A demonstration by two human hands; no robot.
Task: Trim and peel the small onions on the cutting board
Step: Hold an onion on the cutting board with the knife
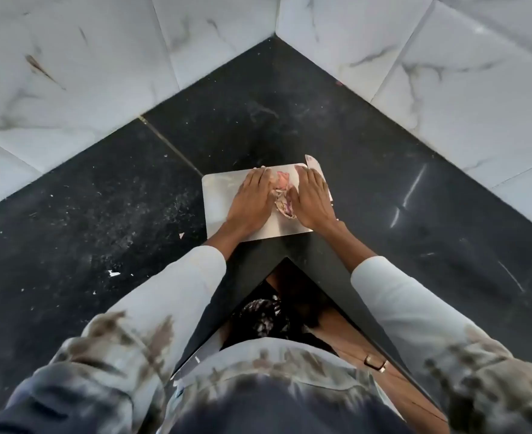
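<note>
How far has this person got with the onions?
Peeling looks well along: a pile of pinkish skins lies on the cutting board. Right now the left hand and right hand lie flat either side of it, as if gathering. No whole onions show, so what's left is unclear.

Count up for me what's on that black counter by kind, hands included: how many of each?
Hands: 2, left hand and right hand
Cutting board: 1
Knife, mostly hidden behind the right hand: 1
Pile of onion skins between the hands: 1; whole onions cannot be told apart
Total: 5
</note>
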